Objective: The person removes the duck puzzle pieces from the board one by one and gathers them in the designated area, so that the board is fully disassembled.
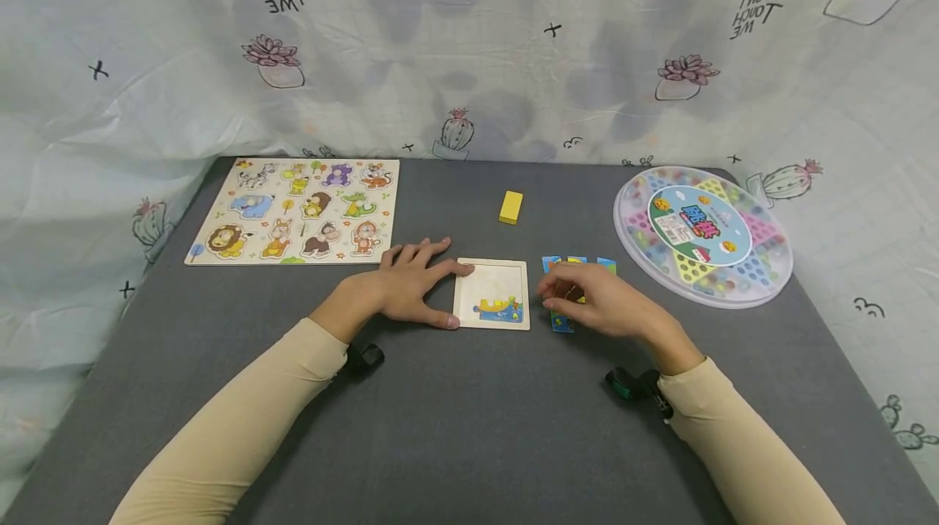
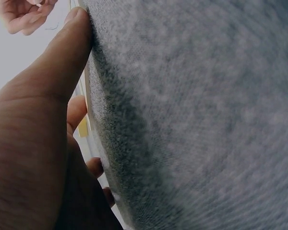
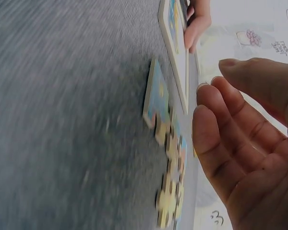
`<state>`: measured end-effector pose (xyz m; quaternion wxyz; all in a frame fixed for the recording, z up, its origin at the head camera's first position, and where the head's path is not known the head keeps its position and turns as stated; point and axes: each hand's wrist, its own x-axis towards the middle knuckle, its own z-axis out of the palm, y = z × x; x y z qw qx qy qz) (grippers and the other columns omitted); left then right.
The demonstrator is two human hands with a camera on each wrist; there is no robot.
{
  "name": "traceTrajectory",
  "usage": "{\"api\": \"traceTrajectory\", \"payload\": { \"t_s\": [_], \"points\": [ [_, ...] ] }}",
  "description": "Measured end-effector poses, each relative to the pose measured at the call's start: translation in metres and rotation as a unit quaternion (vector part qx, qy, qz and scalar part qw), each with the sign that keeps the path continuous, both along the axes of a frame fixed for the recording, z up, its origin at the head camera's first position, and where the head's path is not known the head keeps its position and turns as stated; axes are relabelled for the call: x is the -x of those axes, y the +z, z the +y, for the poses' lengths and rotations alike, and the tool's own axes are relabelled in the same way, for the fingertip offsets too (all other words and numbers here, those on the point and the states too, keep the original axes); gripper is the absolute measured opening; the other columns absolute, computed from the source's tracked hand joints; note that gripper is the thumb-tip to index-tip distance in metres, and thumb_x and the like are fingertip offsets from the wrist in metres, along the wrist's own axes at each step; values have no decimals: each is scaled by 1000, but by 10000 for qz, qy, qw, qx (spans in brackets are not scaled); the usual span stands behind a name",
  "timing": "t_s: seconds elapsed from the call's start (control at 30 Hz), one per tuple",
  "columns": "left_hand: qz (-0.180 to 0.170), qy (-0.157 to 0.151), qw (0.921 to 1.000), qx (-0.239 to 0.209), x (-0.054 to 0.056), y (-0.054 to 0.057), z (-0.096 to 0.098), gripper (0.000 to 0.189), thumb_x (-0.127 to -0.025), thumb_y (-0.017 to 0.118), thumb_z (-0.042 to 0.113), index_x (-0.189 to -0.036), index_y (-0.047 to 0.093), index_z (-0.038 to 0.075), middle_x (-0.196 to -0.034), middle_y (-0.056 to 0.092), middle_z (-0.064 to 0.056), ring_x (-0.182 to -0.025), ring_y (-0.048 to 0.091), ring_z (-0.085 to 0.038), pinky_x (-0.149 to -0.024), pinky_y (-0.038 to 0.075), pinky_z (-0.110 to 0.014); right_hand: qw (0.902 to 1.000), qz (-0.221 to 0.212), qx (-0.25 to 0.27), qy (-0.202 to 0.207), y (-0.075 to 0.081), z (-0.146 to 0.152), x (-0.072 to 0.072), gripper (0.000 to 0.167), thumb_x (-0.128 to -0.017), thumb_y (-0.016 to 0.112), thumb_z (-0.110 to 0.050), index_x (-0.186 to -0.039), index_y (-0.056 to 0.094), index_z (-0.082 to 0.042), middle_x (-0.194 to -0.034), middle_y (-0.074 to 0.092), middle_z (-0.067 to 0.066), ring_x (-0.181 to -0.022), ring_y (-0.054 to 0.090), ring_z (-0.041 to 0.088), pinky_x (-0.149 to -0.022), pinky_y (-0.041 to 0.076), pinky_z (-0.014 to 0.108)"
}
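A small square puzzle tray [image 1: 491, 294] with a pale wooden rim lies mid-table. Joined jigsaw pieces [image 1: 501, 310], blue and yellow, fill its lower right part. My left hand [image 1: 411, 284] is spread at the tray's left side, thumb and forefinger against the rim. To the right of the tray, my right hand [image 1: 605, 297] hovers over loose jigsaw pieces [image 1: 562, 323] and partly hides them. In the right wrist view its fingers [image 3: 209, 132] bend loosely, with nothing between them and the thumb; the loose jigsaw pieces [image 3: 158, 96] lie on the table below.
A wooden animal puzzle board [image 1: 301, 211] lies at the back left. One yellow block [image 1: 510, 207] sits behind the tray. At the back right is a round, clear-lidded board game [image 1: 704, 236]. A printed curtain [image 1: 469, 44] hangs along the table's far edge.
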<state>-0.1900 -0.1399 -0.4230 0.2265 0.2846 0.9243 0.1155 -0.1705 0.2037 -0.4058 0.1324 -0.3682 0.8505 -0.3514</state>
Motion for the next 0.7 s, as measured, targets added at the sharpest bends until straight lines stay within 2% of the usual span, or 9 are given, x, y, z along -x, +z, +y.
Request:
{"api": "traceTrajectory", "payload": {
  "t_s": [0.3, 0.53, 0.7],
  "points": [
    [-46, 14, 10000, 74, 1, -2, 0, 89, -84, 61, 81, -160, 26, 49, -174, -2, -5, -158, 2, -41, -116, 8, -73, 9993, 88, 252, 245, -3, -21, 3, 13, -97, 71, -7, -110, 71, -10, -101, 71, -2, -91, 65, 9, -79, 56, 35],
    [-31, -10, 10000, 83, 1, -1, -1, 88, -84, 60, 81, -159, 26, 50, -174, -3, -4, -158, 2, -40, -117, 8, -71, 9987, -51, 318, 396, -8, -38, 5, 14, -98, 71, -7, -111, 70, -8, -101, 69, -3, -84, 65, 12, -75, 56, 32],
    [-40, -16, 10000, 73, 2, -3, -1, 88, -84, 59, 82, -159, 26, 49, -174, -3, -4, -158, 1, -39, -117, 7, -70, 9989, 56, 221, 407, -9, -46, 7, 16, -97, 72, -8, -112, 71, -9, -102, 69, -3, -79, 63, 13, -72, 54, 33]
  ]
}}
